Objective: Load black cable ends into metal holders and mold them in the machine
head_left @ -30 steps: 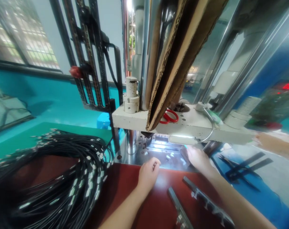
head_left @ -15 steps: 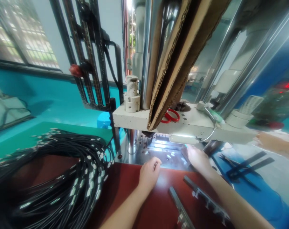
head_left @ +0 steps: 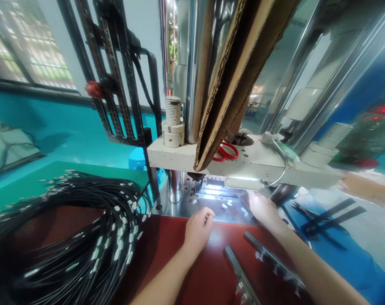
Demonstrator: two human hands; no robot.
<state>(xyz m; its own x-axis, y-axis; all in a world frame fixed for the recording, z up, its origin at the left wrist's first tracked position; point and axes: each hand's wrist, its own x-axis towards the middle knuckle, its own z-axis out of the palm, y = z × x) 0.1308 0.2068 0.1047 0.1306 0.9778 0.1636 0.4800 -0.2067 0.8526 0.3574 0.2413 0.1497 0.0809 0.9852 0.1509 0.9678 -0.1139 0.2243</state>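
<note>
My left hand [head_left: 198, 228] is curled into a loose fist at the front edge of the metal bed plate [head_left: 208, 209], over the dark red board [head_left: 198, 275]. Nothing shows in its fingers. Farther right, my right hand [head_left: 262, 210] reaches onto the plate with its fingers bent around a greyish piece that I cannot make out. Left of those fingertips lies a brightly lit metal mould [head_left: 216, 191]. Small whitish bits [head_left: 230, 202] are scattered on the plate. Two metal bars, a plain-ended one [head_left: 235, 262] and one with pale plastic pieces along it [head_left: 273, 260], rest on the board.
A bundle of black cables with white ends [head_left: 116, 228] fills the left side. Above my hands spans a cream press plate [head_left: 176, 159], carrying folded cardboard [head_left: 243, 84] and red-handled scissors [head_left: 228, 151]. Pliers [head_left: 333, 239] and dark strips [head_left: 341, 214] lie on a blue sheet [head_left: 360, 262].
The view has shifted slightly. My right fingertips sit a little lower and the light teal bit at them no longer shows. My left hand stays in its fist.
</note>
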